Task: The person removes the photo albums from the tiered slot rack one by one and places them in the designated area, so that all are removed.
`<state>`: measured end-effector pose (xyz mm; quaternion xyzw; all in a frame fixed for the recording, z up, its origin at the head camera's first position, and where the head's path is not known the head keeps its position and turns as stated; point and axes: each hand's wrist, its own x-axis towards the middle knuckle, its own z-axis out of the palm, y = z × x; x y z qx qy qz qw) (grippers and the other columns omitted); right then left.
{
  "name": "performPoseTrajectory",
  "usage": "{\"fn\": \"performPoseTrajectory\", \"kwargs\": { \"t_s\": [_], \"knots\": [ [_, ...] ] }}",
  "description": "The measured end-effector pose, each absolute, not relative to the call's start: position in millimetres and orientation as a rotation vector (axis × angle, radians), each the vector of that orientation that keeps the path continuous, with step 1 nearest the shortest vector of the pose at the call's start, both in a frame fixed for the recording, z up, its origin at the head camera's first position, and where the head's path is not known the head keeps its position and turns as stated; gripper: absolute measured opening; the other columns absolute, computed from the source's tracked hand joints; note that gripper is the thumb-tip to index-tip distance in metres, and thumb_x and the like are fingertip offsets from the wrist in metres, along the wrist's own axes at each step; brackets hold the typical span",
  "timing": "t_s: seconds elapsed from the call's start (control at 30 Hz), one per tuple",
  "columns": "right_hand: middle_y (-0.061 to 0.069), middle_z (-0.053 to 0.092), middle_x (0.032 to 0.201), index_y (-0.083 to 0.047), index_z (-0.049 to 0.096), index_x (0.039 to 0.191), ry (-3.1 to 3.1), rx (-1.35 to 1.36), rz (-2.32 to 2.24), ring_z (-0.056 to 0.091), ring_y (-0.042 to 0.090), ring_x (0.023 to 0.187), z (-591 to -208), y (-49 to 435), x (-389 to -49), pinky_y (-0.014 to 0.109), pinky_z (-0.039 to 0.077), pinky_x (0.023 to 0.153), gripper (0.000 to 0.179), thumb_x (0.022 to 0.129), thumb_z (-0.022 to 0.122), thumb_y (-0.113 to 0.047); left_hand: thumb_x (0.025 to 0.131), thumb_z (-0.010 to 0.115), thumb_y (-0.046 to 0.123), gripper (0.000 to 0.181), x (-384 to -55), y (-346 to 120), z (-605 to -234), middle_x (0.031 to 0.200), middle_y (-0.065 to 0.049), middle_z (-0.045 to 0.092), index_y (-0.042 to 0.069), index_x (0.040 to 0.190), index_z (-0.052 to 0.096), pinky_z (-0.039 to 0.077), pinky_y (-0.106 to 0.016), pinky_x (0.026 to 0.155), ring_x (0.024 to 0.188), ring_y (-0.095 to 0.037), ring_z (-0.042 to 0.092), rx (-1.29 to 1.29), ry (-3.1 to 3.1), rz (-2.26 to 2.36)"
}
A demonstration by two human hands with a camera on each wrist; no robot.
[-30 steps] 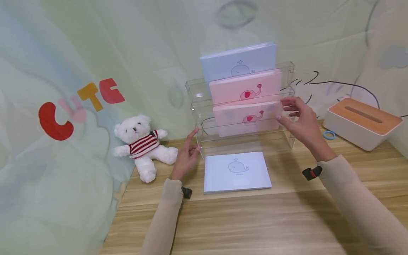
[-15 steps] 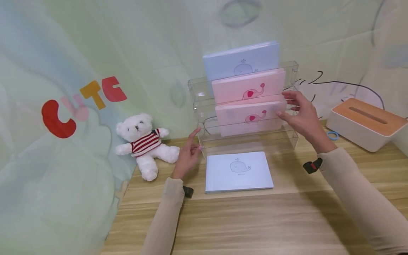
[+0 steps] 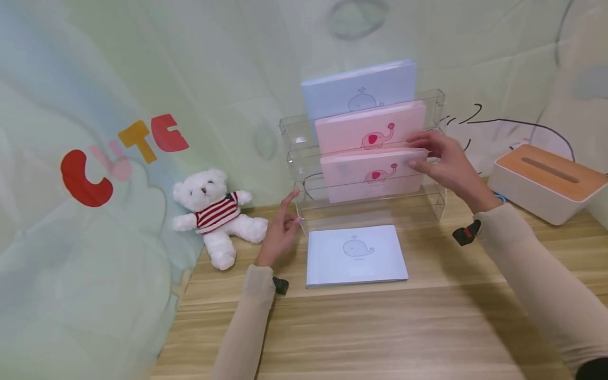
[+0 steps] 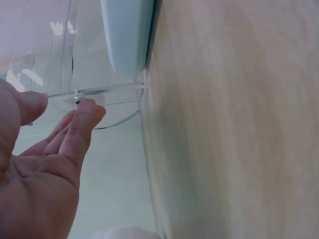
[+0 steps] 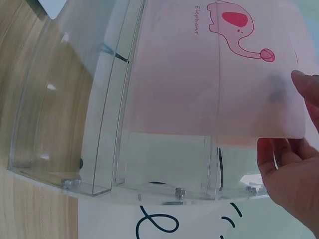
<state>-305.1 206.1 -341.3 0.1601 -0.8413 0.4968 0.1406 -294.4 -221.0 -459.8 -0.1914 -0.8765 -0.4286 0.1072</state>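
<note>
A clear acrylic rack (image 3: 438, 203) stands on the table, its tiers stepping up toward the back. Upright in it are a front pink elephant notebook (image 3: 347, 171), another pink elephant notebook (image 3: 339, 132) behind, and a blue whale notebook (image 3: 328, 95) at the top. My right hand (image 3: 448, 161) pinches the front pink notebook by its upper right corner, thumb on the cover and fingers behind, as the right wrist view shows. My left hand (image 3: 279, 240) holds the rack's left side panel (image 4: 119, 93) between thumb and fingers. Before the rack lies a light blue whale notebook (image 3: 328, 258).
A white teddy bear (image 3: 216, 216) in a striped top sits left of the rack. At the right stands a tissue box (image 3: 532, 187) with a wooden lid; a blue ring (image 3: 501, 198) is partly hidden by my right wrist. A printed cloth (image 3: 237, 105) hangs behind the table.
My right hand has moved left from the notebook's right edge, its fingers slipping behind the front pink notebook. The left hand keeps its place on the rack.
</note>
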Motion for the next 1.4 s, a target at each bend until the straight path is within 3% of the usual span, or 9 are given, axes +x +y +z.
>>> {"fn": "performPoseTrajectory", "kwargs": {
  "t_s": [0.07, 0.33, 0.53, 0.73, 0.9, 1.03, 1.27, 1.4],
  "knots": [
    [0.016, 0.066, 0.143, -0.010, 0.063, 0.145, -2.432, 0.505, 1.457, 0.059, 0.014, 0.122, -339.3, 204.2, -307.0, 0.016, 0.046, 0.098, 0.048, 0.099, 0.075, -0.014, 0.106, 0.064, 0.006, 0.079, -294.0, -220.7, -460.2, 0.105, -0.023, 0.079, 0.047, 0.166, 0.031, 0.050, -0.029, 0.070, 0.073, -0.020, 0.061, -0.564, -2.578, -1.270],
    [0.014, 0.067, 0.145, -0.010, 0.069, 0.141, -2.467, 0.516, 1.508, 0.062, 0.016, 0.121, -341.5, 200.8, -314.7, 0.014, 0.052, 0.090, 0.040, 0.102, 0.073, -0.015, 0.107, 0.063, 0.009, 0.078, -294.2, -220.3, -460.5, 0.100, -0.020, 0.079, 0.048, 0.166, 0.031, 0.046, -0.029, 0.066, 0.062, -0.013, 0.049, -0.573, -2.572, -1.266],
    [0.002, 0.068, 0.144, -0.009, 0.075, 0.133, -2.402, 0.536, 1.641, 0.067, 0.006, 0.115, -354.4, 196.8, -322.2, 0.015, 0.057, 0.088, 0.033, 0.101, 0.071, -0.006, 0.107, 0.064, 0.008, 0.077, -294.0, -221.2, -459.5, 0.102, -0.021, 0.079, 0.047, 0.166, 0.032, 0.049, -0.031, 0.069, 0.068, -0.018, 0.056, -0.564, -2.574, -1.275],
    [-0.006, 0.071, 0.143, -0.011, 0.077, 0.133, -2.338, 0.463, 1.700, 0.069, -0.001, 0.111, -363.4, 193.1, -322.1, 0.014, 0.057, 0.089, 0.032, 0.101, 0.074, -0.011, 0.107, 0.064, 0.009, 0.075, -294.3, -220.8, -461.4, 0.104, -0.021, 0.080, 0.045, 0.166, 0.034, 0.048, -0.032, 0.071, 0.071, -0.024, 0.058, -0.545, -2.575, -1.311],
    [-0.013, 0.077, 0.132, -0.003, 0.078, 0.127, -2.184, 0.475, 1.774, 0.068, -0.001, 0.115, -369.5, 188.2, -326.6, 0.014, 0.058, 0.087, 0.028, 0.099, 0.074, -0.002, 0.107, 0.064, 0.009, 0.075, -294.5, -221.0, -460.7, 0.105, -0.021, 0.080, 0.045, 0.166, 0.034, 0.049, -0.032, 0.071, 0.071, -0.026, 0.061, -0.556, -2.571, -1.311],
    [-0.018, 0.078, 0.125, -0.004, 0.080, 0.123, -2.137, 0.426, 1.771, 0.066, 0.002, 0.119, -370.0, 183.7, -328.9, 0.013, 0.057, 0.088, 0.026, 0.098, 0.073, 0.001, 0.107, 0.064, 0.008, 0.077, -294.6, -221.3, -460.0, 0.104, -0.021, 0.080, 0.048, 0.165, 0.033, 0.049, -0.032, 0.071, 0.071, -0.023, 0.060, -0.558, -2.569, -1.299],
    [-0.013, 0.080, 0.123, -0.008, 0.082, 0.121, -2.151, 0.325, 1.705, 0.069, 0.000, 0.115, -364.6, 185.4, -329.2, 0.013, 0.057, 0.090, 0.025, 0.099, 0.072, -0.001, 0.106, 0.064, 0.007, 0.077, -294.1, -221.1, -458.9, 0.105, -0.021, 0.079, 0.045, 0.166, 0.033, 0.049, -0.029, 0.069, 0.069, -0.014, 0.057, -0.556, -2.576, -1.289],
    [-0.005, 0.080, 0.128, -0.011, 0.082, 0.123, -2.152, 0.283, 1.693, 0.073, -0.001, 0.109, -356.0, 188.8, -327.6, 0.021, 0.060, 0.095, 0.026, 0.100, 0.073, -0.003, 0.106, 0.065, 0.006, 0.078, -294.1, -221.3, -459.1, 0.106, -0.021, 0.080, 0.046, 0.165, 0.033, 0.050, -0.028, 0.070, 0.071, -0.017, 0.060, -0.550, -2.573, -1.293]
  ]
}}
